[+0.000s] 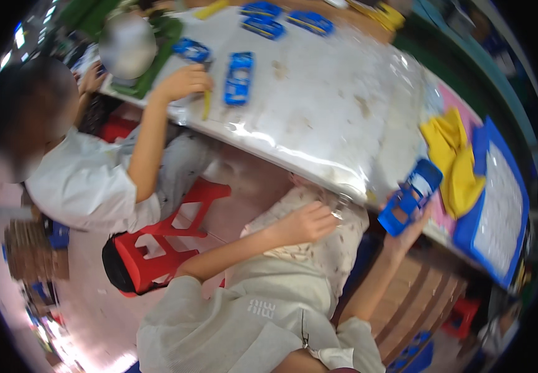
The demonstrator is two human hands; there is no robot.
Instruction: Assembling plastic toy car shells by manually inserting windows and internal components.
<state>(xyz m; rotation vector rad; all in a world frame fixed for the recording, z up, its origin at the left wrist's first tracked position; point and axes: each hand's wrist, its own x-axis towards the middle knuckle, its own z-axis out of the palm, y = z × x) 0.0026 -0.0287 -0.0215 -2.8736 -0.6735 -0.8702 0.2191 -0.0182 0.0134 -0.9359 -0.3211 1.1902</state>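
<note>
Blue toy car (410,198) at near edge of table (325,93), right hand (409,233) gripping it from below, probably to leave its top clear. Left hand (309,222) curled over lap (353,239); can't tell if it's pinching something. Yellow cloth (461,174) alongside car.

Five tabletop blue cars (239,78), one handheld car (410,198)

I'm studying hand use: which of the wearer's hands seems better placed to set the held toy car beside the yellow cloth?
Likely the right: the right hand holds the blue toy car close to the yellow cloth, while the left hand is farther from both.
</note>
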